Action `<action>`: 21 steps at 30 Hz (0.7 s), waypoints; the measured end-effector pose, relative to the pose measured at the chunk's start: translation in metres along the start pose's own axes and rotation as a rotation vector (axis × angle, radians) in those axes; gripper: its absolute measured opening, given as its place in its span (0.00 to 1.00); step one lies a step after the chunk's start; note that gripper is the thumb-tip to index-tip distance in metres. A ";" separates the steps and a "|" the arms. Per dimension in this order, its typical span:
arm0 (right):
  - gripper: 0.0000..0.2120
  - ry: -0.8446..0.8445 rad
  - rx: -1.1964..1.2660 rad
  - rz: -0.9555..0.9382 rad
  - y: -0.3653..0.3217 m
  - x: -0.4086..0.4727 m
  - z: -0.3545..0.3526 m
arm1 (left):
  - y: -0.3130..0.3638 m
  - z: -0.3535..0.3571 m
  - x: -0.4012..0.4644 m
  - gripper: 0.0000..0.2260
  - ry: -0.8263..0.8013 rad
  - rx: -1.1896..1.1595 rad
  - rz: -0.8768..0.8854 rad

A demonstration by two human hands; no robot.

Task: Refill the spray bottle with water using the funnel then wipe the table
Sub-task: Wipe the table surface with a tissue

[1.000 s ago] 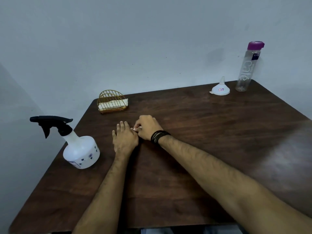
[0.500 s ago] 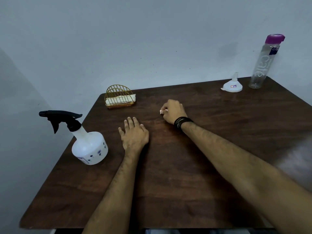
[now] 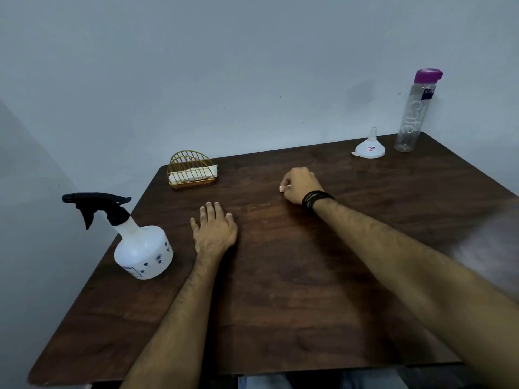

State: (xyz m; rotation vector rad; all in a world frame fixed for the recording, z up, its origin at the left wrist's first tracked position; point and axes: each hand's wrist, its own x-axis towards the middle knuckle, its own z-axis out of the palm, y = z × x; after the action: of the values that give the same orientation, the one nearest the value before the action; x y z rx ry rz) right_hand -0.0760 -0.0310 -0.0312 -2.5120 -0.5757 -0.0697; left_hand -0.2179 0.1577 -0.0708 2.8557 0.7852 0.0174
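A white spray bottle (image 3: 143,252) with a black trigger head stands at the table's left edge. My left hand (image 3: 214,230) lies flat on the dark wooden table (image 3: 309,304), fingers apart, just right of the bottle. My right hand (image 3: 300,185) is closed in a fist around a small white wad, probably a tissue (image 3: 283,188), pressed on the table further back. A white funnel (image 3: 370,147) sits upside down at the far right, beside a clear water bottle (image 3: 414,113) with a purple cap.
A gold wire holder (image 3: 191,171) with white napkins stands at the far left near the wall. The grey wall runs close behind the table. The table's front edge is close to my body.
My right hand has slid with the white wad away from my left hand, to the right and further back. The left hand has stayed flat on the table.
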 end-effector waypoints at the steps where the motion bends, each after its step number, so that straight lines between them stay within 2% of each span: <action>1: 0.05 0.014 0.001 0.019 0.007 0.000 -0.003 | -0.001 0.001 0.000 0.28 -0.009 0.001 0.001; 5: 0.05 0.036 -0.032 -0.040 0.010 -0.018 0.003 | 0.001 0.002 0.002 0.29 -0.012 0.003 -0.001; 9: 0.06 -0.032 -0.076 -0.173 0.003 -0.032 0.008 | 0.004 0.001 0.002 0.30 -0.041 0.014 -0.014; 14: 0.03 -0.091 -0.023 -0.244 -0.006 -0.047 0.011 | 0.021 0.004 -0.008 0.30 -0.055 0.027 -0.003; 16: 0.03 -0.135 0.045 -0.251 -0.010 -0.052 0.013 | 0.030 0.005 -0.013 0.31 -0.052 0.029 0.017; 18: 0.03 -0.259 0.143 -0.241 -0.010 -0.056 0.012 | 0.038 0.007 -0.019 0.31 -0.045 0.022 0.044; 19: 0.04 -0.337 0.245 -0.205 -0.008 -0.057 0.010 | 0.040 0.008 -0.021 0.31 -0.038 0.021 0.054; 21: 0.03 -0.461 0.606 -0.032 -0.001 -0.063 0.003 | 0.043 0.009 -0.025 0.31 -0.034 0.020 0.068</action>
State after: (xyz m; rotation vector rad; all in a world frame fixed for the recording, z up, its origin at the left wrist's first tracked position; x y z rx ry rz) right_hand -0.1336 -0.0525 -0.0436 -1.9199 -0.6916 0.5977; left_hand -0.2166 0.1070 -0.0708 2.8924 0.6847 -0.0299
